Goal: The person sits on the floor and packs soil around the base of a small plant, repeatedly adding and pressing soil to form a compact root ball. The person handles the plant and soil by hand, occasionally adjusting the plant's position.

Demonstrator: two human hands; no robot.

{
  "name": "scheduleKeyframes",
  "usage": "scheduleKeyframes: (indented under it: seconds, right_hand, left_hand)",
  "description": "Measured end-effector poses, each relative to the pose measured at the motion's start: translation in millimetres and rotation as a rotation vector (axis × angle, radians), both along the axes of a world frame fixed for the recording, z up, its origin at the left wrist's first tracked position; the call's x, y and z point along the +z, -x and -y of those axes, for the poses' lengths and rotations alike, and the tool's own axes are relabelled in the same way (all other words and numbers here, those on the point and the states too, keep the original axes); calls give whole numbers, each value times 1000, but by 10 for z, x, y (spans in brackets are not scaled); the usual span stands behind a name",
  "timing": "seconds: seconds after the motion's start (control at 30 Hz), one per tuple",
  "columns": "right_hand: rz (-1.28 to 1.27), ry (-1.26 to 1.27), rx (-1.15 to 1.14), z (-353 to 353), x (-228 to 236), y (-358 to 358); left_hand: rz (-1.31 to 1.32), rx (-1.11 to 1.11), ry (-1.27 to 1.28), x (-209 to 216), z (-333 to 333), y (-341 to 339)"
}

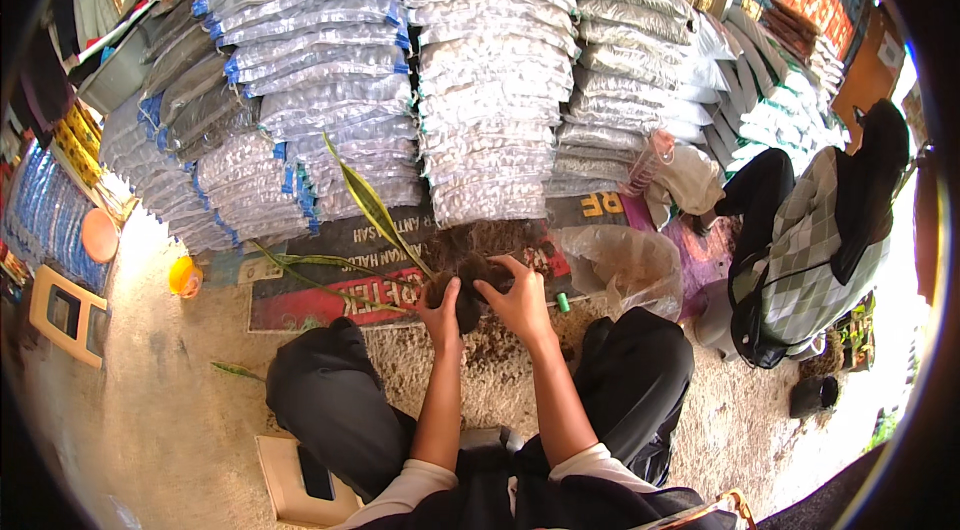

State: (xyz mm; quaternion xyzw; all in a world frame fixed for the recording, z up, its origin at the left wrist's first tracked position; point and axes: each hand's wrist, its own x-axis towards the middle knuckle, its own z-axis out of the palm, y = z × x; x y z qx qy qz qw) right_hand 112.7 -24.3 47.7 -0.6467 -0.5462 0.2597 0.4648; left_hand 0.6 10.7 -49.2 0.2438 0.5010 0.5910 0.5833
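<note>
Between my two hands is a dark clump of soil and roots (466, 308) at the base of a snake plant (365, 198). The plant's long, yellow-edged leaves lean away to the left. My left hand (441, 317) closes on the clump's left side, its thumb pointing up. My right hand (515, 302) grips the right side with bent fingers. Just beyond the hands lies a brown, fibrous heap of roots (478, 242) on a printed sheet (300, 305). Loose soil is scattered under my hands. Where the fingertips meet the clump is partly hidden.
Tall stacks of filled plastic bags (495, 80) rise beyond the sheet. To the right are a clear bag (625, 265), a small green cylinder (563, 302) and a crouching person in a checkered top (800, 240). An orange-yellow cup (185, 277) and beige stool (70, 315) stand left.
</note>
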Motion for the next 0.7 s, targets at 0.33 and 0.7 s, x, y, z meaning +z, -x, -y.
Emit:
scheduleKeyframes:
  seconds: [0.33, 0.7]
  right_hand:
    - [-48, -128, 43, 4, 0, -41]
    - [-134, -86, 153, -13, -45, -57]
  left_hand:
    - [119, -47, -58, 65, 51, 24]
    - [164, -112, -41, 176, 96, 119]
